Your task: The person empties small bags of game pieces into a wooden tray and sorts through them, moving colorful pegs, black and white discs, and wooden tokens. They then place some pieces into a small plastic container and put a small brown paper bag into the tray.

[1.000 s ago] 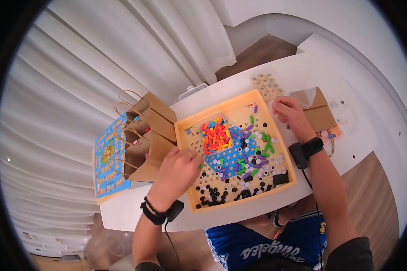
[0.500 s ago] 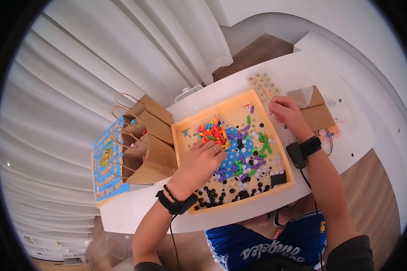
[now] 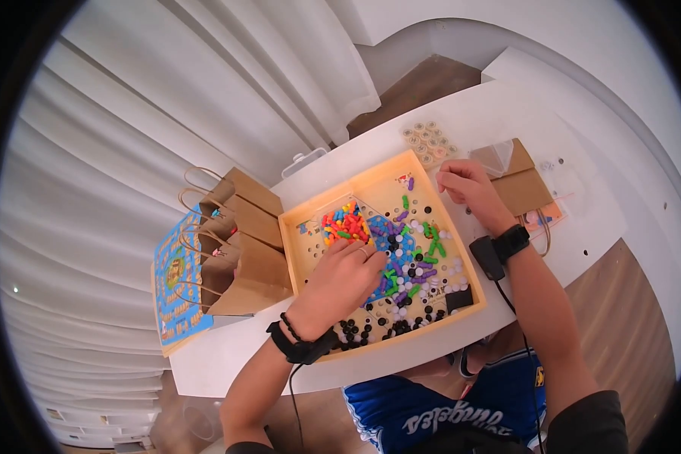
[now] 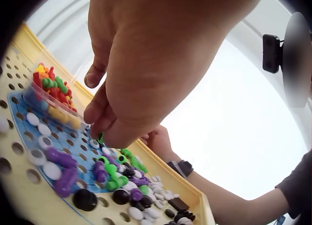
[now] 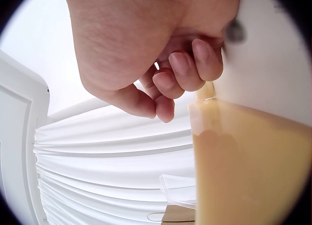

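Note:
A shallow wooden tray [image 3: 473,266] lies before me, with a blue hexagonal board area [image 4: 68,136] printed inside. Over that blue area my left hand [image 3: 339,281] reaches down, its thumb and fingertips pinching a small green peg [image 4: 100,137]. Beside them stands a clear plastic box [image 4: 51,107] of mostly red, yellow and orange pegs [image 3: 346,219], with green ones on top. Purple pegs [image 4: 63,158], more green pegs and black and white pieces lie scattered around. At the tray's right edge my right hand [image 3: 469,193] stays idle, fingers loosely curled and holding nothing visible.
Brown paper bags [image 3: 242,276] stand against the tray's left side, before a blue game board [image 3: 175,276]. Round wooden discs [image 3: 430,144] lie beyond the tray. A folded brown bag [image 3: 523,189] lies to the right. A dark block [image 3: 459,300] sits in the tray's near-right corner.
My left hand has moved from the tray's left edge to the box, then on over the blue area. A green peg now shows on top of the box's pegs. The right hand stays put.

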The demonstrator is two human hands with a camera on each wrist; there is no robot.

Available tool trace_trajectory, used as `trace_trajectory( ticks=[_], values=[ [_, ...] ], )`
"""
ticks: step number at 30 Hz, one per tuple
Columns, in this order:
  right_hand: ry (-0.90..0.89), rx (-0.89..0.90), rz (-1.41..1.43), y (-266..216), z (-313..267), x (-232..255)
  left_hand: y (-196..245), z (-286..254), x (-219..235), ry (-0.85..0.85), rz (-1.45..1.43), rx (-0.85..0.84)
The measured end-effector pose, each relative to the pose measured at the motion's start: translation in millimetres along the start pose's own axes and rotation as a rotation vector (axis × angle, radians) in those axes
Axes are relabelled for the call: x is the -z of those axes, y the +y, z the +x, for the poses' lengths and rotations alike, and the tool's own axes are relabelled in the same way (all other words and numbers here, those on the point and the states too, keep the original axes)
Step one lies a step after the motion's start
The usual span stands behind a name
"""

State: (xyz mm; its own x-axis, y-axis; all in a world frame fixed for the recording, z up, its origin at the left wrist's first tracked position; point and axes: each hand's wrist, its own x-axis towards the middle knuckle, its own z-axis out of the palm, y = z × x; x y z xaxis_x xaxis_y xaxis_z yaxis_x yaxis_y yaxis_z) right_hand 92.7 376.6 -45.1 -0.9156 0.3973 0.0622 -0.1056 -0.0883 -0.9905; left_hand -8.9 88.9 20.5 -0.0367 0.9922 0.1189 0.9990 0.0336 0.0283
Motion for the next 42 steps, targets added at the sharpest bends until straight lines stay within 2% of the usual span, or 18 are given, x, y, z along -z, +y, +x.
trace_trajectory(
  ticks=[2,12,21,23,29,32,36,38,42],
  values=[
    [-0.003,-0.001,0.004,1,1,-1,7,8,-5,0.015,-0.108,0.061],
    [0.012,0.008,-0.023,-2,0,-1,14,14,-14,-0.097,-0.077,0.082],
    [0.008,0.027,-0.041,1,1,0,0,6,-3,0.026,-0.173,0.087],
    [0.005,0.030,-0.042,0,0,-1,-9,5,11,0.076,-0.222,0.181],
    [0.008,0.033,-0.049,0,0,-2,-39,6,17,0.110,-0.181,0.290],
    [0.004,0.054,-0.061,1,0,-1,-42,5,15,0.161,-0.143,0.262],
    [0.005,0.047,-0.041,0,0,-1,-27,3,12,0.122,-0.142,0.226],
    [-0.001,0.039,-0.043,-2,-1,-3,-12,5,9,0.138,-0.016,0.069],
    [0.021,0.032,-0.054,-1,-1,-4,1,8,-7,0.062,0.207,0.005]
  ],
)
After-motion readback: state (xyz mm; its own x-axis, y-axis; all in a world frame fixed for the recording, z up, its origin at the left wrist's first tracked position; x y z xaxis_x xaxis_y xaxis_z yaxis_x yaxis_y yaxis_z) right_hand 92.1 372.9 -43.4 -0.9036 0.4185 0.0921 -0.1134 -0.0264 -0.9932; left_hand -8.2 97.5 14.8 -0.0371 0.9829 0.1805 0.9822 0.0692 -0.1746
